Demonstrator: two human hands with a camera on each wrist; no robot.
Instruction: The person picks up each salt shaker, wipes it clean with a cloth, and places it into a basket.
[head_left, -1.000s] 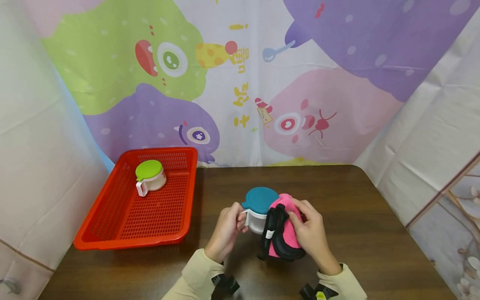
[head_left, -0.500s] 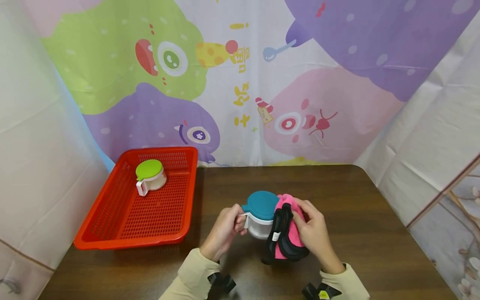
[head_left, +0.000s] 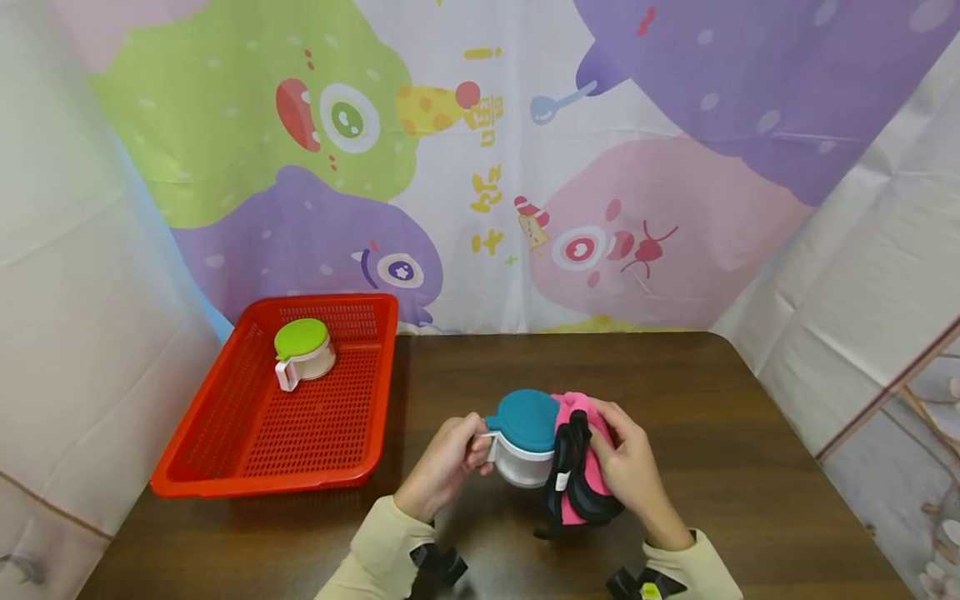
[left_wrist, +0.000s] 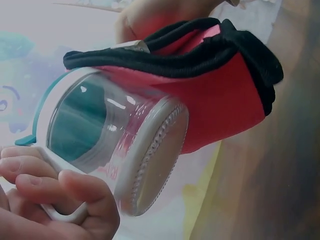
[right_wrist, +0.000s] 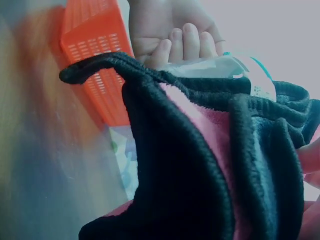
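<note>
The left hand (head_left: 444,460) has its grip curled round the white handle (head_left: 492,450) of a clear jar (head_left: 522,469) with a teal lid (head_left: 527,420), held over the brown counter (head_left: 697,408). The right hand (head_left: 628,462) has its grip clamped on a black-edged pink cloth piece (head_left: 592,473), beside the jar, opposite the handle. In the red basket (head_left: 262,484) stands a green-lidded jar (head_left: 311,364).

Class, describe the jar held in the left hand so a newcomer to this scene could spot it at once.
At the brown table, look right of the red basket in the head view. There the left hand grips the handle of a clear jar, beside a pink fabric item with black edging. The jar's teal lid sets it apart from the green-lidded jar in the basket.
</note>
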